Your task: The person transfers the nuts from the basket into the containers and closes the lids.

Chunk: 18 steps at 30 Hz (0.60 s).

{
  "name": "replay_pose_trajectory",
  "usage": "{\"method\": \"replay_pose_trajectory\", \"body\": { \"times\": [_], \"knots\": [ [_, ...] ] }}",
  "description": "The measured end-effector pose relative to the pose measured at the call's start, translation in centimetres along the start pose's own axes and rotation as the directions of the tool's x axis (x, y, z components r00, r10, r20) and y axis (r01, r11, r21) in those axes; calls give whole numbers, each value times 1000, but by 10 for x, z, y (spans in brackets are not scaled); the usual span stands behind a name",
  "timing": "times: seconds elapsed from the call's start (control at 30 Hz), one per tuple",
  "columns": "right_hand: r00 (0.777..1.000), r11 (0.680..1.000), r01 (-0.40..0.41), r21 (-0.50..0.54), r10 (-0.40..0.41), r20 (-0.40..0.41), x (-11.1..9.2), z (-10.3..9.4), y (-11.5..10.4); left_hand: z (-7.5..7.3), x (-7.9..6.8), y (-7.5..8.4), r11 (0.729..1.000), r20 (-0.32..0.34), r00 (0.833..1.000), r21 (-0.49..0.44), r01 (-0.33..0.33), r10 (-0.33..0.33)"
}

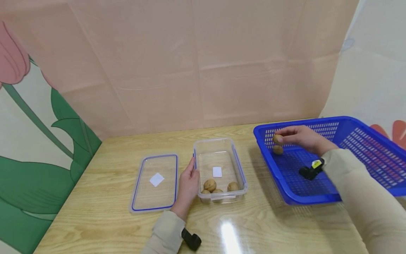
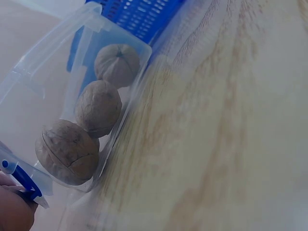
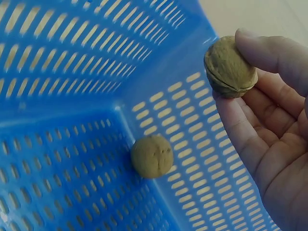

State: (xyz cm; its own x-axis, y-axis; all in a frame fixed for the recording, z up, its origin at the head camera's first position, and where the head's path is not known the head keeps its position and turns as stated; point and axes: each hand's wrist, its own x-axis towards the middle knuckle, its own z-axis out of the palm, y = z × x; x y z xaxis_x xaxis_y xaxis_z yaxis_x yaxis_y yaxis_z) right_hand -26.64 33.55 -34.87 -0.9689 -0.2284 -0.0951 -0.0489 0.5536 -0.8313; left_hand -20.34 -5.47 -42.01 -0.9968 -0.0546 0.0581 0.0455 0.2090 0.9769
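Observation:
My right hand (image 1: 299,137) pinches a walnut (image 3: 230,67) between thumb and fingertips, up inside the blue basket (image 1: 279,187) near its left wall. Below it another walnut (image 3: 152,156) lies on the basket's floor against the side. My left hand (image 1: 189,183) rests along the left side of a clear plastic box (image 1: 233,150) with no lid on, the thumb and fingers at its rim. Several walnuts (image 2: 67,151) sit at the near end of that box, and a white label (image 1: 217,171) shows on its bottom.
Left of the box, a clear lid (image 1: 154,190) with a blue seal lies flat on the wooden table (image 1: 104,197). A pinkish sheet (image 1: 196,70) hangs behind the table. Wrist cameras are strapped to both sleeves.

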Motion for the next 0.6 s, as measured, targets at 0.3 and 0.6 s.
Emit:
{"method": "replay_pose_trajectory", "body": {
  "times": [0.3,0.6],
  "knots": [
    [998,995,66,68,-65,-17,-1,2,-6,0,1,-2,1000,7,1000,-4,-1,1],
    [990,980,144,135,-143,-20,3,15,-17,-1,0,-1,1000,9,1000,9,15,-15]
  ]
}}
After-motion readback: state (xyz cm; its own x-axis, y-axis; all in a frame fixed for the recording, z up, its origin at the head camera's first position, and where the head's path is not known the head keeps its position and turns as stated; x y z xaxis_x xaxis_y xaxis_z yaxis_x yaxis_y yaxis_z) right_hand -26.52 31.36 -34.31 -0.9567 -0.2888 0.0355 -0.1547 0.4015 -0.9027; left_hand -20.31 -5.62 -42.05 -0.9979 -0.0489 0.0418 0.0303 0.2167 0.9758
